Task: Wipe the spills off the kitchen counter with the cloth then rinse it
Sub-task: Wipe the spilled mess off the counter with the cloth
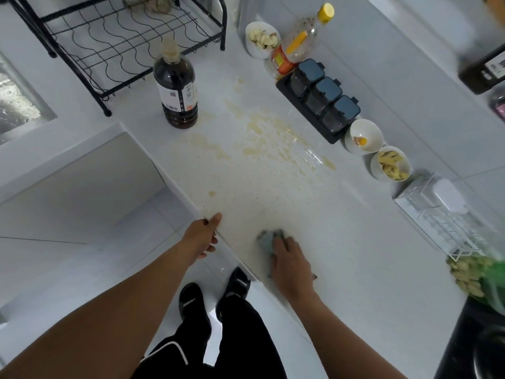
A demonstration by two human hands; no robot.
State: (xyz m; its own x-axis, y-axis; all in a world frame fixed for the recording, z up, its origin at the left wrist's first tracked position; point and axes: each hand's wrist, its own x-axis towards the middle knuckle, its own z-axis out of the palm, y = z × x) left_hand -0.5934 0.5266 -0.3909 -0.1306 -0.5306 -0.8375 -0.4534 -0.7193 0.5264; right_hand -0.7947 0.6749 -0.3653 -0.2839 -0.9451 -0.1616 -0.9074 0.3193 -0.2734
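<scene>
A right hand (293, 265) presses a bunched cloth (269, 239), fingers curled over it, near the front edge of the tabletop (341, 228); the left hand (203, 235) grips that edge. Yellowish spills (273, 135) lie mid-tabletop, unwiped. A wide sweep could topple the bottle (177, 88) farther along the front edge, strike the bowls (363, 136) at the back edge, or push liquid over the edge.

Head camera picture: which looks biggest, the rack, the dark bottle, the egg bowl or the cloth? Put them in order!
1. Rack
2. Bottle
3. Egg bowl and cloth: unsure, because the right hand covers part of the cloth, which is also nearer the camera.
</scene>
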